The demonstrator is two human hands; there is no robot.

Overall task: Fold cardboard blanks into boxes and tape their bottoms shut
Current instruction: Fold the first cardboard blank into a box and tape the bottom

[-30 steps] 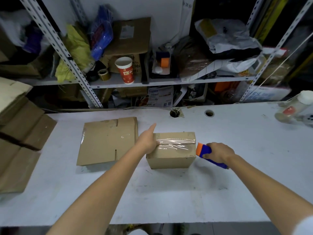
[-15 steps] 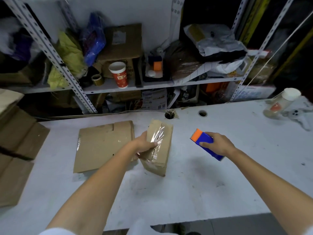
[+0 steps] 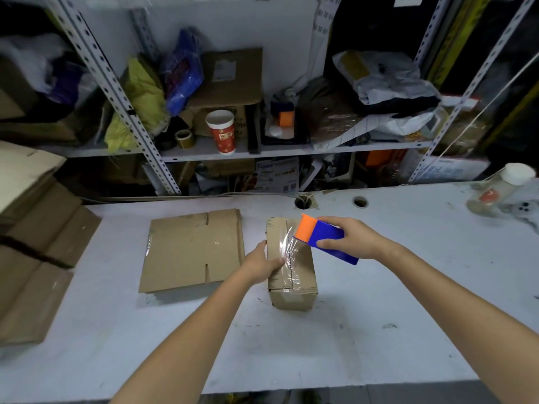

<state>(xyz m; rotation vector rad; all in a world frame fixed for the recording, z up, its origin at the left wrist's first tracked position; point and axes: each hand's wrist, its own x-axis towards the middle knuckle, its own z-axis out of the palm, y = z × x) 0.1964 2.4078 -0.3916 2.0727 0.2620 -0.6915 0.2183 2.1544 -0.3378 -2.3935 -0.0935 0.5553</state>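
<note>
Change (vs. 0.5 s ago): box (image 3: 294, 275), then tipped up in left hand (image 3: 262, 262), now sits flat on surface (image 3: 379, 330), long axis running away from person; tape dispenser (image 3: 323, 239), then well to its R, now over its far top.
Cardboard stack (image 3: 35, 243): far L edge of surface; brown sheets piled, partly out of frame.
Flat blank (image 3: 192, 252): lies flat just L of box, not touching it; slots at near & far edges.
Left hand: curled round box's upper L edge, one digit on the taped top.
Box: ctr of surface, btwn both hands; flaps closed on top, clear tape (image 3: 287, 252) over the seam, wrinkled & glossy.
Tape dispenser: blue body, orange front end; orange end at box's top R edge, film stretched from it onto the top.
Right hand (image 3: 350, 240): fingers curled round dispenser body, holding it tilted above box.
Bottle (image 3: 501, 191): far R of surface; white cap, clear body, red label; blurred.
</note>
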